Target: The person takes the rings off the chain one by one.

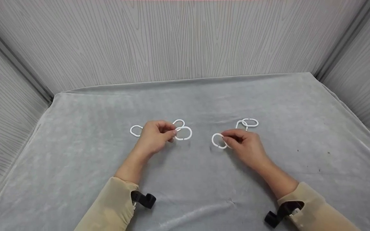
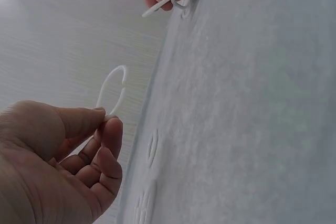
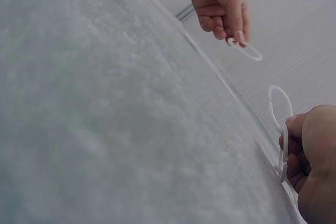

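Between thumb and forefinger, my left hand pinches a white oval plastic link by its left side, held above the cloth. A small gap shows in the link's lower edge. My right hand pinches another white link, also with a gap. In the right wrist view that upper link meets a second link at the fingers, with part of another below. Behind the right hand in the head view, a joined white link shows. The two hands are apart, facing each other.
Loose white links lie on the grey cloth near the left hand: one link to its left, partly hidden, and one link just behind. Wood-grain panels stand at the back and both sides. The cloth has folds in front.
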`<control>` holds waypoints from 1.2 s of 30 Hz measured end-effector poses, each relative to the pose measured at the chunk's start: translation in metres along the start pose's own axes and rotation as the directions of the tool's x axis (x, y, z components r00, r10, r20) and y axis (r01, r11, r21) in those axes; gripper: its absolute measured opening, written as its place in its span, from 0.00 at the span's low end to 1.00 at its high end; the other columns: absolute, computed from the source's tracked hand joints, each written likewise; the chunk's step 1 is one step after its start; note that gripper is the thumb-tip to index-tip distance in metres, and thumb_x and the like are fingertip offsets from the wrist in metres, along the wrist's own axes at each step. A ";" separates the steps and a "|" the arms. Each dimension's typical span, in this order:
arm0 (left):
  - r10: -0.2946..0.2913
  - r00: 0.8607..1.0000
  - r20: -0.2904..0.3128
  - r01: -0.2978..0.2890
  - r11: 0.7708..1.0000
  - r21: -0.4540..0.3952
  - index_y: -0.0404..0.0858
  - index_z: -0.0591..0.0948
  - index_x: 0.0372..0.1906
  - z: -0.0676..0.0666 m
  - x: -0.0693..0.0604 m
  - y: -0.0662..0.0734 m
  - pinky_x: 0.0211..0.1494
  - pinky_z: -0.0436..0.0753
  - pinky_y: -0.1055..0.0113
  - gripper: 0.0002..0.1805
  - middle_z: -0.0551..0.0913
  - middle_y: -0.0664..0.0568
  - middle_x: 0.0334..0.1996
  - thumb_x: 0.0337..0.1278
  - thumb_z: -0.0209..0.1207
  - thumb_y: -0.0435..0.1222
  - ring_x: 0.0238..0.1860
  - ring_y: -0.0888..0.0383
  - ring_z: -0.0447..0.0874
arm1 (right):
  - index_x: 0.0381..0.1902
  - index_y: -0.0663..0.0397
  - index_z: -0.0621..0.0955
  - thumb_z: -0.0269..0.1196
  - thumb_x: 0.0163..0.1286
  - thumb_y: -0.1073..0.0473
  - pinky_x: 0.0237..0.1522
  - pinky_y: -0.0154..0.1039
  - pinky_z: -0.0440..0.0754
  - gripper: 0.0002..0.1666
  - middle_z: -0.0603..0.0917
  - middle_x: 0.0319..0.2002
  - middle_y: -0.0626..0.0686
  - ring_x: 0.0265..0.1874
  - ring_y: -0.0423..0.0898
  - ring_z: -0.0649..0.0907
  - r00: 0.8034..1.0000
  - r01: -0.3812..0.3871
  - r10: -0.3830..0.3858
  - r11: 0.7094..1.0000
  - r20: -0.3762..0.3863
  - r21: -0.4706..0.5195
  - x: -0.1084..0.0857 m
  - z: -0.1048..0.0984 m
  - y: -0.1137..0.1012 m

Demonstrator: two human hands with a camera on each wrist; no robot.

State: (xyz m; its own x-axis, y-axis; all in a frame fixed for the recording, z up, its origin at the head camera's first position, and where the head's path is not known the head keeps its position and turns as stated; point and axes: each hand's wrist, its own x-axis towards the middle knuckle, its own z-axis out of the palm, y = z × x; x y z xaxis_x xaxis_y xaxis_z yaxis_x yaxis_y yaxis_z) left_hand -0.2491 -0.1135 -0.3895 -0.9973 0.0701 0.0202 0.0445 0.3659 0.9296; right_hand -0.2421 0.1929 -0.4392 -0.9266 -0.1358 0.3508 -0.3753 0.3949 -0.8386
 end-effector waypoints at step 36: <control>-0.036 0.999 0.022 0.030 0.973 0.227 0.33 0.90 0.41 0.002 0.003 -0.017 0.31 0.77 0.72 0.06 0.87 0.51 0.24 0.60 0.69 0.27 0.24 0.62 0.82 | 0.45 0.53 0.93 0.73 0.69 0.67 0.41 0.27 0.80 0.08 0.92 0.38 0.49 0.37 0.39 0.86 1.000 -0.007 0.007 1.000 0.018 -0.003 -0.001 -0.001 0.000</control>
State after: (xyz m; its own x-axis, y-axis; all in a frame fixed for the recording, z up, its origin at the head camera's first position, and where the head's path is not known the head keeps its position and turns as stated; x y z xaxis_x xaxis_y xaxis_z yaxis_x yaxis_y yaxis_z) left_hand -0.2532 -0.1175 -0.4062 -0.9968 0.0774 -0.0218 0.0262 0.5688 0.8221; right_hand -0.2413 0.1935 -0.4391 -0.9296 -0.1491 0.3370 -0.3684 0.3986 -0.8399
